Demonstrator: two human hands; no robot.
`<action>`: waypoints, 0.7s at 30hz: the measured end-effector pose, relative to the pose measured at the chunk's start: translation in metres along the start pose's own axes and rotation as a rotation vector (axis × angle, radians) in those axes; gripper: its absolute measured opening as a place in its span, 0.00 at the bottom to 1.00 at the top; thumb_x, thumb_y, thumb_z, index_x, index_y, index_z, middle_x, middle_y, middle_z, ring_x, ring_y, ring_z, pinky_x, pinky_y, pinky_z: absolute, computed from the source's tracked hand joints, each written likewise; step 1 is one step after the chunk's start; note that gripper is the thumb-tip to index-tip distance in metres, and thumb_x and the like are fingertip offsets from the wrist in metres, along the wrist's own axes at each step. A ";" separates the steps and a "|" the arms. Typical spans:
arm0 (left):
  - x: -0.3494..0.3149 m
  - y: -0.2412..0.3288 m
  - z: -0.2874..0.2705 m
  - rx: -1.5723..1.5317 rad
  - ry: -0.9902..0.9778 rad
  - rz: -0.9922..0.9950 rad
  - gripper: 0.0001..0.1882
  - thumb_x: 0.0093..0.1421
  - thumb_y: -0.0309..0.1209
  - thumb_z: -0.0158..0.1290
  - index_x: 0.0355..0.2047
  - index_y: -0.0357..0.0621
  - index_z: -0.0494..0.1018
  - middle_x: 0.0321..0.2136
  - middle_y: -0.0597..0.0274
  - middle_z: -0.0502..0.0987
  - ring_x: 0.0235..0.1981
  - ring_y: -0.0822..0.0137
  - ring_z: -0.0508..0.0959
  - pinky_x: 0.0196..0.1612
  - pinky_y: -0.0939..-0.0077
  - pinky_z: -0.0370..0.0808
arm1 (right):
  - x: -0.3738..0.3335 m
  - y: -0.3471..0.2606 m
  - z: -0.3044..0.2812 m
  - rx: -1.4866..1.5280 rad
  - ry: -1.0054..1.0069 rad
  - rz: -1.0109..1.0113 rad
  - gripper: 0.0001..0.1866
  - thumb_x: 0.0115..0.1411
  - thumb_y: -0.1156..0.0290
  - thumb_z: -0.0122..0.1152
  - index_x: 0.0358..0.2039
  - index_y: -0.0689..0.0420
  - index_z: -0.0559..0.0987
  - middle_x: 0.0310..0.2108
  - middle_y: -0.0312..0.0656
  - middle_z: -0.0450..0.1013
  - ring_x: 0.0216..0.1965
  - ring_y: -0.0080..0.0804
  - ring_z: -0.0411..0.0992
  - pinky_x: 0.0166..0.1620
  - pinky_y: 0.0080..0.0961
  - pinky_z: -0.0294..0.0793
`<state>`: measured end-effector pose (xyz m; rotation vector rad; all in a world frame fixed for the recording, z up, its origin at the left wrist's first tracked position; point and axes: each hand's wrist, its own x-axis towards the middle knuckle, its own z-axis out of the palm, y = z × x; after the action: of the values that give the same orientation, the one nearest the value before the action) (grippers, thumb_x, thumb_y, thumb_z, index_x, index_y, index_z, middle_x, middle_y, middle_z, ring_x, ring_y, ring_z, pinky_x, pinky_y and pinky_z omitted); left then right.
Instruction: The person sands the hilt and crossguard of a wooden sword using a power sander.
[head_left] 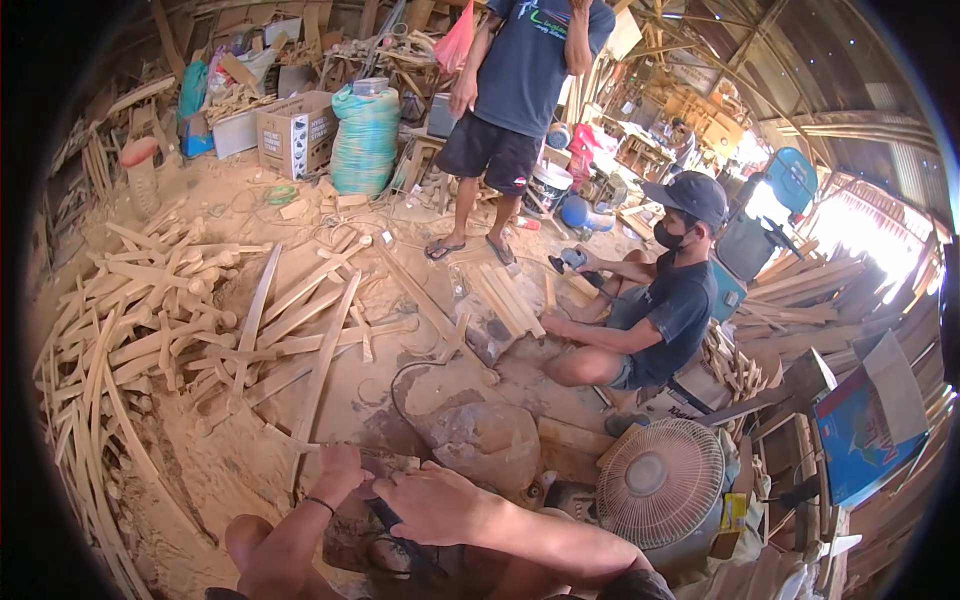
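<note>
You have one view only, from your head, looking steeply down and forward over a sawdust floor (330, 400). Your left hand (338, 470) and right hand (435, 503) sit near, at the lower edge. The far workshop curves toward the fisheye rim, right and left alike.

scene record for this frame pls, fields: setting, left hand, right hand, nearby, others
setting: woodworking shed, sawdust floor
left hand: left hand pressing on a wooden piece
right hand: right hand gripping a dark tool over that piece
nearby: electric fan; heap of wooden sword-shaped pieces
others: seated person in cap holding a power tool; standing person in dark shirt
</note>
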<state>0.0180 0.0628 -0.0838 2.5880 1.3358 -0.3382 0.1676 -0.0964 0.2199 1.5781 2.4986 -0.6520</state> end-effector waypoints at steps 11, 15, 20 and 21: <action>-0.010 -0.012 -0.001 -0.073 0.092 0.043 0.44 0.46 0.66 0.72 0.49 0.39 0.83 0.45 0.47 0.86 0.50 0.47 0.86 0.57 0.52 0.78 | 0.014 -0.008 -0.003 -0.008 -0.014 -0.054 0.34 0.64 0.55 0.71 0.61 0.67 0.72 0.51 0.60 0.80 0.51 0.57 0.81 0.59 0.48 0.75; -0.017 -0.012 -0.007 -0.131 0.048 -0.011 0.43 0.49 0.60 0.73 0.57 0.41 0.82 0.53 0.48 0.85 0.58 0.48 0.83 0.66 0.50 0.72 | 0.019 -0.010 0.011 -0.043 0.076 -0.103 0.35 0.62 0.56 0.72 0.61 0.68 0.72 0.51 0.60 0.79 0.49 0.57 0.82 0.57 0.47 0.77; -0.014 0.003 -0.017 -0.161 -0.072 0.000 0.43 0.51 0.57 0.73 0.60 0.40 0.78 0.52 0.48 0.85 0.59 0.46 0.82 0.65 0.47 0.73 | 0.021 -0.008 0.008 -0.009 0.001 -0.038 0.36 0.60 0.56 0.73 0.61 0.68 0.73 0.51 0.59 0.80 0.49 0.56 0.82 0.56 0.48 0.79; -0.008 -0.002 -0.012 -0.114 -0.034 0.010 0.42 0.52 0.57 0.72 0.59 0.40 0.78 0.51 0.49 0.86 0.58 0.46 0.83 0.64 0.46 0.74 | 0.026 -0.009 0.007 -0.032 -0.019 -0.035 0.36 0.60 0.56 0.73 0.60 0.68 0.74 0.50 0.58 0.80 0.49 0.56 0.82 0.56 0.48 0.79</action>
<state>0.0133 0.0613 -0.0706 2.4840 1.2915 -0.2942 0.1469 -0.0813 0.2080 1.5138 2.5153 -0.6254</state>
